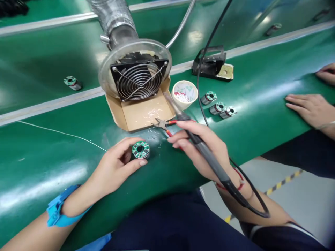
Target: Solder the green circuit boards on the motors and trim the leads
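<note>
Holding circuit board (145, 149) and soldering iron (212, 164).
Pinching board between fingers of left hand (115, 164) — gripping iron in curled right hand (211, 141); unable to make out any lettering.

The left forearm (31, 230) comes from the lower left corner, bare, and goes up toward the middle in a slanting line. The left wrist (73, 204) looks nearly straight. The left hand (111, 167) is lower and more to the left than the right hand (209, 143); its thumb (133, 165) and index finger (125, 143) make a curved grip, with the thumb on the side nearer to the body. The right forearm (264, 205) enters from the lower right, bare below a dark sleeve (261, 233). The right hand is bent into a grip like for holding a pen, its fingers (193, 126) pointing to the left. The two hands are apart, not touching each other.
</note>
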### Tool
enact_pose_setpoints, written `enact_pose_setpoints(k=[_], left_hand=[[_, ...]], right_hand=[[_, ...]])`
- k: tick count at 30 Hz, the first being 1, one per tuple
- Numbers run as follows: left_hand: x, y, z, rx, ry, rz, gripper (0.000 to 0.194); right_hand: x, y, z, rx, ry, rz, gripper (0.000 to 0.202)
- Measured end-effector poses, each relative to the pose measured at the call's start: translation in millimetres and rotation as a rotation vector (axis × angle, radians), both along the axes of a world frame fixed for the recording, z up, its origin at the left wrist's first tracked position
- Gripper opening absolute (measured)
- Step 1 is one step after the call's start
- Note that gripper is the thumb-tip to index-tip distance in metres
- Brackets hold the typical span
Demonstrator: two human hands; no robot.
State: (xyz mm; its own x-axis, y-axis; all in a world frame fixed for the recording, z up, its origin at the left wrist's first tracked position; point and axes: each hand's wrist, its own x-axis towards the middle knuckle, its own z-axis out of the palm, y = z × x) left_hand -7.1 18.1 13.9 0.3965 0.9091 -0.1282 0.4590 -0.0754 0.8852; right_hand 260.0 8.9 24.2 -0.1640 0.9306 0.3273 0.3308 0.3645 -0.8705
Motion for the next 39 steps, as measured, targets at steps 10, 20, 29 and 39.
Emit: enact_pose_setpoints(k=[10, 20, 29, 39], left_hand=[[19, -6, 7.1, 0.132, -0.069, -0.156, 0.041], [18, -6, 7.6, 0.270, 0.049, -0.188, 0.039], [15, -9, 1.2, 0.199, -0.006, -0.114, 0.044], [11, -6, -4.6, 0.096, -0.102, -0.157, 0.049]], right_hand=[[-17, 20, 14.7, -0.298, 0.103, 0.350, 0.052], [-27, 29, 15.2, -0.266, -0.070, 0.397, 0.048], [-36, 20, 9.7, -0.262, 0.039, 0.298, 0.040], [-28, 23, 5.6, -0.276, 0.110, 0.373, 0.048]])
